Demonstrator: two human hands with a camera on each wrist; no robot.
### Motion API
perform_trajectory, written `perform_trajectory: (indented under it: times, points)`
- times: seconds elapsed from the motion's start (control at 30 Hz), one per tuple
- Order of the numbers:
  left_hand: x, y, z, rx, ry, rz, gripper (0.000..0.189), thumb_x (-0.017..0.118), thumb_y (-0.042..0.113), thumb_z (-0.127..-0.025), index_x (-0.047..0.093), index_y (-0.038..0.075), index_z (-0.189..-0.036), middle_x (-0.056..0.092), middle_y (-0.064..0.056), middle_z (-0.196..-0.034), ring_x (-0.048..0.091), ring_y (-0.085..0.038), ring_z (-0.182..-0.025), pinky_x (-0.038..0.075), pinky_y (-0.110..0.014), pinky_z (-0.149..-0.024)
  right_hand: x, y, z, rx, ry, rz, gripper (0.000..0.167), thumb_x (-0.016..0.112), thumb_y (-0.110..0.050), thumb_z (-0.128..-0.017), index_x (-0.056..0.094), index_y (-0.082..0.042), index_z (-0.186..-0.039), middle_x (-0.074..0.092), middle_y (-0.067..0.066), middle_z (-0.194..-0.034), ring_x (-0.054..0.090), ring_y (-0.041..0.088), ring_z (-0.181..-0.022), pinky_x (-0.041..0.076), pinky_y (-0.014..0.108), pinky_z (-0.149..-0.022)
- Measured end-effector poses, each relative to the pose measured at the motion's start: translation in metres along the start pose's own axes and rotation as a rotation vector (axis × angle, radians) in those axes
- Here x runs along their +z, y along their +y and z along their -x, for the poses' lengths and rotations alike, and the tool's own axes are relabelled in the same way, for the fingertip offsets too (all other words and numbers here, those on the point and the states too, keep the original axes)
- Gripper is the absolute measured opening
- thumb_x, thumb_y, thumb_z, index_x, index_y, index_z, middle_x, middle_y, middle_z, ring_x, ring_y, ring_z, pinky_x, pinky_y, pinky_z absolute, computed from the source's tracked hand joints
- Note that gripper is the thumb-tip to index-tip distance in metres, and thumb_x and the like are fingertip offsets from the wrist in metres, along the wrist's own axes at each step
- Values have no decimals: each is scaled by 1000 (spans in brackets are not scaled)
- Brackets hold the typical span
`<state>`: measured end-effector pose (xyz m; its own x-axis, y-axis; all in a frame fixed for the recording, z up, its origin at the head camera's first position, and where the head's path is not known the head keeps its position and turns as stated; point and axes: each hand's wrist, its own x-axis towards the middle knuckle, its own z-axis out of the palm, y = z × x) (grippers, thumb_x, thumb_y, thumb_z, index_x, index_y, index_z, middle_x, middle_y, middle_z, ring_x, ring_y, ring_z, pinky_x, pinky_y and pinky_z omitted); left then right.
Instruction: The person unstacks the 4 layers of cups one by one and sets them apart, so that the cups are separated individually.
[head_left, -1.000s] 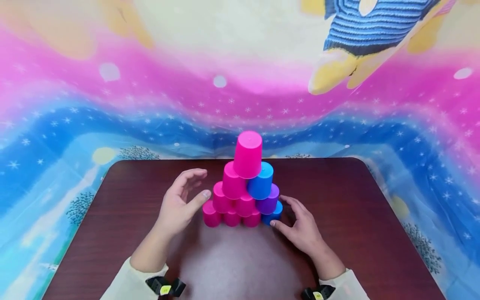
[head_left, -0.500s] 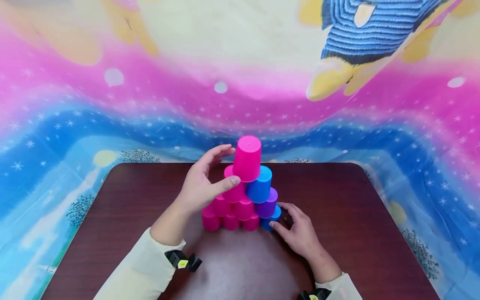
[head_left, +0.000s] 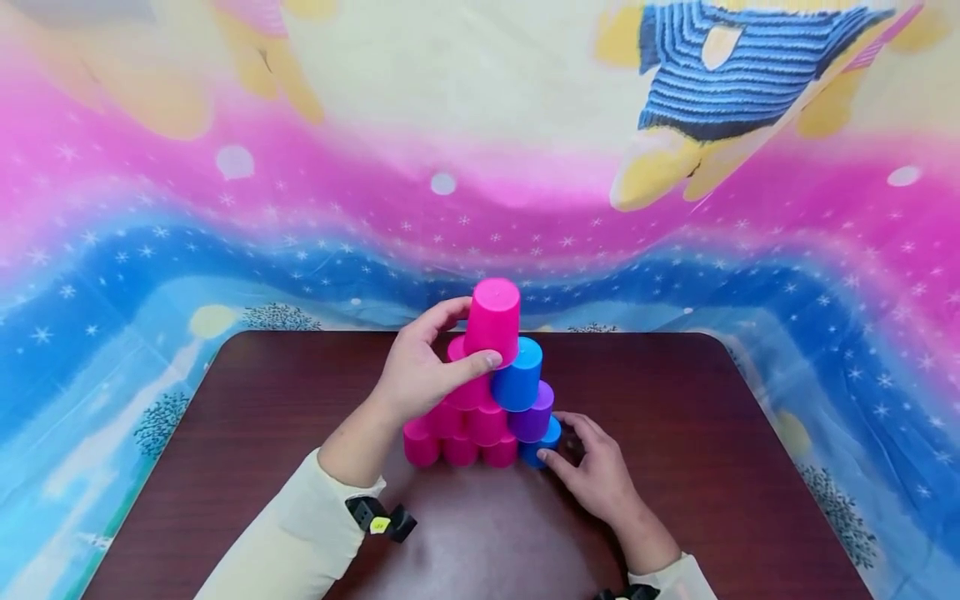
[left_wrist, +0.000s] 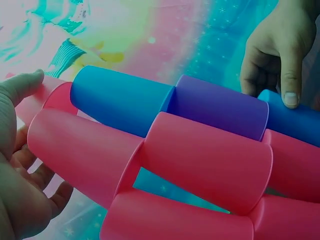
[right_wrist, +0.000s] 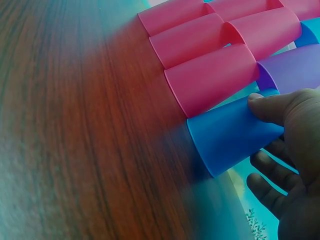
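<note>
Upside-down plastic cups form a pyramid on the table. At its peak stands a pink cup (head_left: 493,321). My left hand (head_left: 416,367) holds this cup from the left, thumb across its lower front and fingers behind it. Below it are a pink cup (left_wrist: 85,150) and a blue cup (head_left: 519,379). A purple cup (head_left: 534,414) ends the row beneath. At the bottom right corner my right hand (head_left: 600,475) holds another blue cup (right_wrist: 232,135) between thumb and fingers. The fingertips behind the cups are partly hidden.
The brown wooden table (head_left: 262,467) has rounded far corners. Behind it hangs a colourful backdrop (head_left: 337,208) with snowflakes and cartoon figures. The other lower cups, such as one pink cup (head_left: 422,443) at the bottom left, are all pink.
My left hand has moved up and right from beside the pyramid and now holds the top pink cup. My right hand has stayed at the bottom blue cup. The head view has tilted slightly.
</note>
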<state>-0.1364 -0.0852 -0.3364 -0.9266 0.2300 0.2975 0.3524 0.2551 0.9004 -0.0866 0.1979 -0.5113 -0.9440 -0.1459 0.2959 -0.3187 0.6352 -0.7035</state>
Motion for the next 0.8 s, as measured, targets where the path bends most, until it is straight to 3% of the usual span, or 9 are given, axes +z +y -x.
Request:
perform_trajectory:
  times: [0.27,0.57,0.8]
  points:
    - [-5,-2,2,7,32,46,68,88,28,-83,58,24,-144,63,3,-132,62,-23,-117,61,-48,-86,0,0,0,-2,2,4,58,88,-27,-86,61,-19,-136,65,-1,-125,69,23,-103,62,42,-84]
    - [-22,-6,7,27,75,114,66,86,25,-85,58,21,-145,63,2,-132,62,-21,-119,60,-49,-89,0,1,0,-8,-1,11,58,88,-26,-86,61,-18,-136,65,0,-125,69,25,-102,62,44,-84]
    - [-44,-20,15,46,155,126,65,85,15,-85,58,14,-144,65,-2,-130,63,-21,-118,57,-31,-94,-2,0,0,-7,-11,22,58,88,-26,-85,61,-17,-136,65,2,-125,70,25,-106,62,44,-86]
